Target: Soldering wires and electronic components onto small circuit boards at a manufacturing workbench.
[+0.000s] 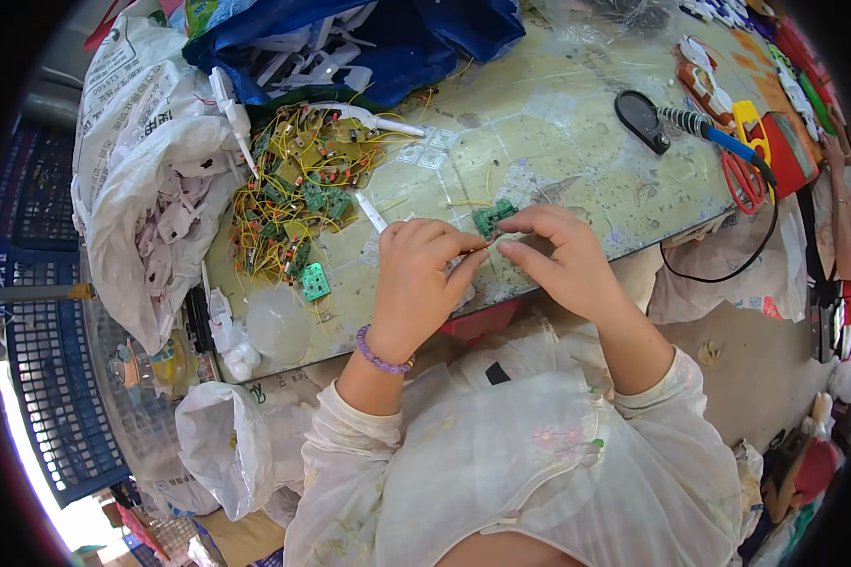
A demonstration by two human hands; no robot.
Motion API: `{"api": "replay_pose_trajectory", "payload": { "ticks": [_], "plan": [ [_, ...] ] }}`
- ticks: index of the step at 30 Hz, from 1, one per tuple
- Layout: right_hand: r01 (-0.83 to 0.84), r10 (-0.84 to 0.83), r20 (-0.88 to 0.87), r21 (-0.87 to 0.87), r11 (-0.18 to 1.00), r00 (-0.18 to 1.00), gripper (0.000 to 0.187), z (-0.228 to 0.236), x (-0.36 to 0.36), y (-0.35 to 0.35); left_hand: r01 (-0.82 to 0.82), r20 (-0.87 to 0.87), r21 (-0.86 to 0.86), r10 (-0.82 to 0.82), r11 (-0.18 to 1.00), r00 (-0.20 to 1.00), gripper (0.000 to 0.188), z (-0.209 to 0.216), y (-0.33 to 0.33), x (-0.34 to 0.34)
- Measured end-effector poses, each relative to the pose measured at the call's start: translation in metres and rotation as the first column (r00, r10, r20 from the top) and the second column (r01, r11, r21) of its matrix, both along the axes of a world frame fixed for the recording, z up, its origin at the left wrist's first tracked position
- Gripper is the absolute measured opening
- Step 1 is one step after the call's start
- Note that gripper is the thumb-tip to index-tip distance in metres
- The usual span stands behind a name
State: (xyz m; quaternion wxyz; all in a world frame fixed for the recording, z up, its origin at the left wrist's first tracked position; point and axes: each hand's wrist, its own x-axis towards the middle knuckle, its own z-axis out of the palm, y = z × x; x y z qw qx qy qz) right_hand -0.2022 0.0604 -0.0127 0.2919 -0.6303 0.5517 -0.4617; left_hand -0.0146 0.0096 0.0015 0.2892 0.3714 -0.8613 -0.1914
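My left hand (424, 267), with a purple bead bracelet at the wrist, is closed in a pinch. A thin dark reddish piece (480, 249) shows at its fingertips; its kind is too small to tell. Just beyond is a small green circuit board (493, 218) with a thin yellow wire by it. My right hand (569, 263) comes in from the right, its index fingertip at the board's edge and its thumb a little apart below. A white pen-shaped plastic piece (371, 212) lies beside my left hand.
A heap of circuit boards with yellow wires (298, 180) covers the table's left. Behind it stands a blue bag (425, 59) of white plastic parts; a white woven sack (142, 123) is at left. At right lie a soldering iron (728, 142), a black oval object (641, 121) and red-handled scissors (744, 184).
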Motion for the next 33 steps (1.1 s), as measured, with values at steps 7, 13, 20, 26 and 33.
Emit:
{"api": "replay_pose_trajectory", "payload": {
  "ticks": [7, 13, 20, 26, 33],
  "plan": [
    [-0.020, -0.014, 0.157, 0.208, 0.978, 0.988, 0.015, 0.007, 0.005, 0.000, 0.002, -0.056, 0.029, 0.000, 1.000, 0.998, 0.009, -0.002, 0.005, -0.001],
    [-0.009, 0.000, 0.122, 0.076, 0.997, 0.993, 0.012, 0.003, 0.007, 0.001, -0.001, -0.151, 0.115, 0.018, 0.993, 0.988, 0.009, -0.005, 0.003, 0.001],
    [0.026, -0.037, -0.107, -0.108, 0.994, 0.994, 0.019, -0.002, 0.001, -0.007, -0.035, -0.115, 0.048, 0.040, 0.998, 0.993, 0.004, -0.001, -0.001, 0.003],
    [0.031, -0.108, -0.467, -0.169, 0.985, 0.878, 0.031, -0.012, 0.000, -0.018, -0.047, -0.092, 0.087, 0.055, 0.995, 0.994, 0.007, -0.005, -0.004, 0.002],
    [0.139, -0.183, -0.178, -0.231, 0.963, 0.967, 0.028, -0.012, -0.011, -0.010, -0.024, -0.075, -0.077, 0.019, 0.997, 0.997, 0.005, -0.007, -0.007, 0.005]
  ]
}}
